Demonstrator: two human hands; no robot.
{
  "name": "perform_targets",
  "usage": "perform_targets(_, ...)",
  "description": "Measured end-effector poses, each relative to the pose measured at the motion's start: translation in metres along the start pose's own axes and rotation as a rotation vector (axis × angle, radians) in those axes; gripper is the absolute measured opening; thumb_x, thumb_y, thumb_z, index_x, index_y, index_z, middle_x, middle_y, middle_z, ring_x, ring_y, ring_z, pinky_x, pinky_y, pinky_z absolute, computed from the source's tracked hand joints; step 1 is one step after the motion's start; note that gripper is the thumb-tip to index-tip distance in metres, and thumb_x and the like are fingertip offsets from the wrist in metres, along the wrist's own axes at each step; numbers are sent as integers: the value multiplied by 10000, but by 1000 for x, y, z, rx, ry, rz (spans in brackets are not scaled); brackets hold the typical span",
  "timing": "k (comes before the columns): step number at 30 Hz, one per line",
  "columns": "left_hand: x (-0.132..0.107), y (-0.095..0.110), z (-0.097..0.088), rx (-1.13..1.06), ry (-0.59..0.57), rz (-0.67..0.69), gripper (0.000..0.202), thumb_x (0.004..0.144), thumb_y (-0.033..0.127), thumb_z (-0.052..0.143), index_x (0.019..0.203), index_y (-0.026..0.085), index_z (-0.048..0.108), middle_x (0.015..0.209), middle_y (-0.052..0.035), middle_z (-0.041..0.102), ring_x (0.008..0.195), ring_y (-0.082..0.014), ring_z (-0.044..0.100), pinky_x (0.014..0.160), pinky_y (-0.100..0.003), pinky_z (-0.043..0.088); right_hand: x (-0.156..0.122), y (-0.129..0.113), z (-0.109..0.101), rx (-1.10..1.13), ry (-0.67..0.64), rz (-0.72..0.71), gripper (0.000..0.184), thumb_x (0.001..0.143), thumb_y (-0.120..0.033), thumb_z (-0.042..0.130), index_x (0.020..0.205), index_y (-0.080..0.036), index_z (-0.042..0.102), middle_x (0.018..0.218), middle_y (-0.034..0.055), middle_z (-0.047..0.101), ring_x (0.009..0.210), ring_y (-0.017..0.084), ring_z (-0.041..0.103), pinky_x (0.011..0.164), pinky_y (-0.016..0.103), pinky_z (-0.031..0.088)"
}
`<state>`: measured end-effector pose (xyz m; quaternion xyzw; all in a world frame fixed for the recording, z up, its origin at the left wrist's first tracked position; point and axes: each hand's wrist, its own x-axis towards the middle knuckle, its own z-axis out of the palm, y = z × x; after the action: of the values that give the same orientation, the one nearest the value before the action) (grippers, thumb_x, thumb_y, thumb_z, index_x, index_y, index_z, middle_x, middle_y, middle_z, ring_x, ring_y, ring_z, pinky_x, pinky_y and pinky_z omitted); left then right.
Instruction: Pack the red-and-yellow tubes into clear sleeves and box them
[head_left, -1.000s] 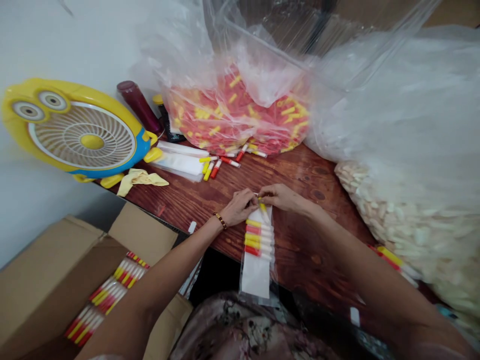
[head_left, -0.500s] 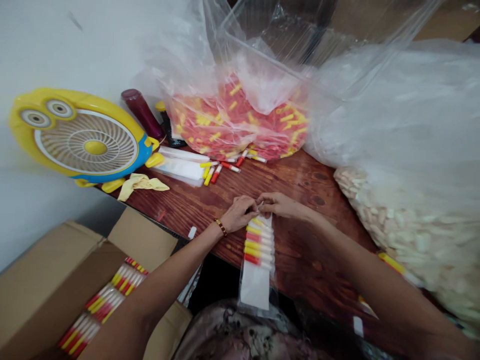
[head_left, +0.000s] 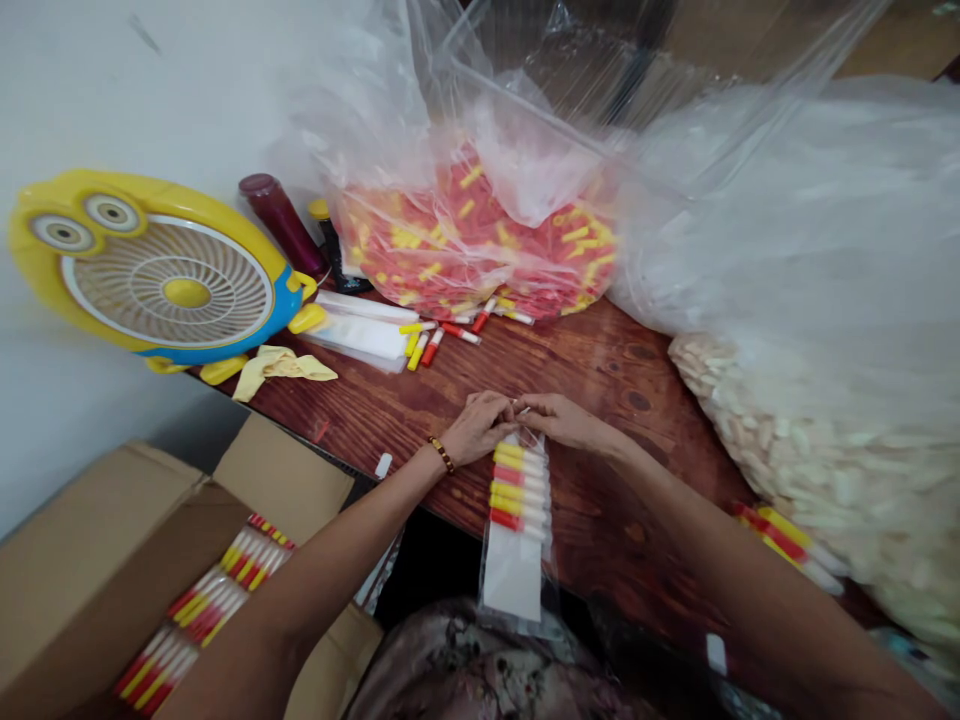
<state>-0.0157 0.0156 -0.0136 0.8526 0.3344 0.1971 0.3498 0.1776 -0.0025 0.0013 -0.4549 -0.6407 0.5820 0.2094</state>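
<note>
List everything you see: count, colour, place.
sleeve: one, clear, table's near edge
sleeved tubes: several, red-white, yellow-white, inside sleeve
loose tubes: several, same colours, table's far side and right
flat packets: several, whitish, beside fan
fan: one, yellow-blue, left
bottle: one, dark red, behind fan
container: one, black, beside bottle
cloth: one, pale yellow, by fan
filled bags: two, clear, back and right
box: one, brown, lower left
packs: several, multicoloured, in box
table: one, reddish brown, centre
left hand, right hand: one each, bare, sleeve's top

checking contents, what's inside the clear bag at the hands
Inside the clear bag: a white card and red or yellow tubes with white ends. Its far end, covered by the left hand and right hand, is hidden.
</note>
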Motion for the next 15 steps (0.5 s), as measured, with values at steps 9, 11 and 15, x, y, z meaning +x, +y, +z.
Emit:
perform_targets(9,-2,-1,2,37,17,16,81,872,222,565,819,196,509,1005,-26,615,1054,-160,523,976,-334,325,0,-3,-5,-52,-69,0,300,857,-436,517,915,-172,647,774,7,661,687,146,615,681,267,494)
perform_targets(11,-2,-1,1,28,8,23,56,875,226,560,842,196,526,1008,-27,618,1048,-161,527,977,-337,329,6,-3,-12,8,-66,35,299,832,-428,544,916,-156,633,739,17,661,642,145,616,650,271,502)
perform_targets(15,-2,0,-2,7,-23,17,87,860,280,601,873,198,576,933,-23,632,1067,-177,527,987,-354,320,35,-9,-40,-61,218,47,223,830,-359,528,879,-157,607,752,44,677,599,139,623,618,258,498)
